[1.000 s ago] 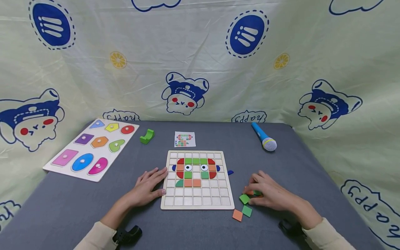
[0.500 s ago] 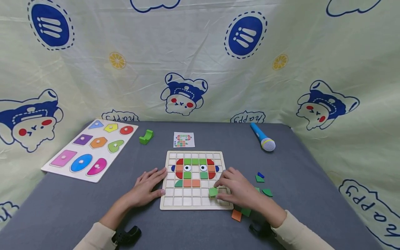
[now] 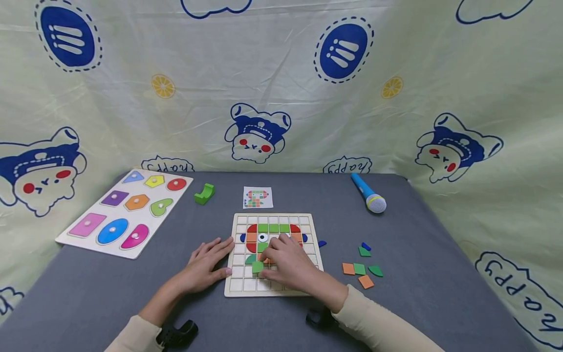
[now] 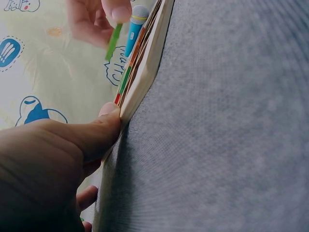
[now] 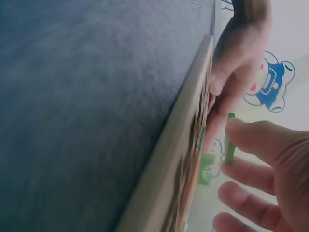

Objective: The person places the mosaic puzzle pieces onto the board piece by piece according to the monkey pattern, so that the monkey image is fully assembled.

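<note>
My right hand [image 3: 288,261] pinches a green square tile [image 3: 257,267] between thumb and fingertip, just above the gridded wooden board [image 3: 239,284]. In the right wrist view the tile [image 5: 231,140] stands on edge, clear of the board. My left hand [image 3: 206,264] rests at the board's left edge with fingers stretched out; its thumb touches the rim in the left wrist view. Red, green, orange and blue tiles form a pattern on the board, with a white eye tile [image 3: 262,237]. My right hand covers part of that pattern.
Right of the board lie loose tiles: orange [image 3: 348,269], green [image 3: 359,269] and blue [image 3: 366,246] among them. Behind the board is a small pattern card [image 3: 257,197]. A shape puzzle [image 3: 101,205], a green block [image 3: 204,194] and a toy microphone [image 3: 368,193] lie farther out.
My right hand has come left from the loose tiles, carrying the green square tile across the board to its left half. The left hand stays at the board's edge.
</note>
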A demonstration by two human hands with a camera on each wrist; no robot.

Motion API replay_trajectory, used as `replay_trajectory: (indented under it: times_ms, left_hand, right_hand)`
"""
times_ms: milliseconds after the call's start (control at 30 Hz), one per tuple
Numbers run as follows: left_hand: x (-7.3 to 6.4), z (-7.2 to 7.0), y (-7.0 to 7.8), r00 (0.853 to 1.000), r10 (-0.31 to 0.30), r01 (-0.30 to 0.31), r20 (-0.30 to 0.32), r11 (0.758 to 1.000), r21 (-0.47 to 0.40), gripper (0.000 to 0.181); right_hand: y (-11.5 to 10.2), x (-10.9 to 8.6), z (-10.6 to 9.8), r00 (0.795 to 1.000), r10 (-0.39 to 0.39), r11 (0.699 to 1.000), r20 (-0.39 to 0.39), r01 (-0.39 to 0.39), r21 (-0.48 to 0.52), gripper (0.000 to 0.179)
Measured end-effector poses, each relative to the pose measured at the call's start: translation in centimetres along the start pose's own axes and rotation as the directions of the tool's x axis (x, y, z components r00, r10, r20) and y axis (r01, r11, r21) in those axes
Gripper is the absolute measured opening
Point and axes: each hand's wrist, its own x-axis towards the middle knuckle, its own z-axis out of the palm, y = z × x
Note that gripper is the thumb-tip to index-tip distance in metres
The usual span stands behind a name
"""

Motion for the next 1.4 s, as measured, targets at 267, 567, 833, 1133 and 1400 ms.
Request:
replay_trajectory:
  times_ms: [267, 567, 833, 1133, 1400]
  left_hand:
    - [0.0, 0.0, 0.1, 1.000, -0.006, 0.006, -0.002, 1.000, 0.000, 0.064]
    - [-0.1, 0.0, 0.2, 1.000, -0.008, 0.008, -0.006, 1.000, -0.004, 0.063]
    - [-0.1, 0.0, 0.2, 1.000, 0.000, 0.000, -0.013, 1.000, -0.003, 0.063]
    - [-0.1, 0.0, 0.2, 1.000, -0.004, 0.004, -0.015, 1.000, -0.005, 0.063]
    - [-0.1, 0.0, 0.2, 1.000, -0.010, 0.010, -0.012, 1.000, -0.011, 0.064]
  right_hand:
    - [-0.9, 1.3, 0.8, 0.994, 0.046, 0.999, 0.098, -0.047, 0.007, 0.024]
    - [-1.4, 1.6, 0.9, 0.993, 0.007, 0.998, 0.119, 0.000, -0.059, 0.026]
    - [-1.5, 1.7, 1.0, 0.992, -0.005, 0.995, 0.126, 0.017, -0.095, 0.025]
    - [-1.3, 1.5, 0.8, 0.994, -0.004, 0.997, 0.113, 0.012, -0.076, 0.027]
    - [0.5, 0.1, -0.6, 0.998, 0.047, 0.998, 0.048, -0.045, -0.031, 0.025]
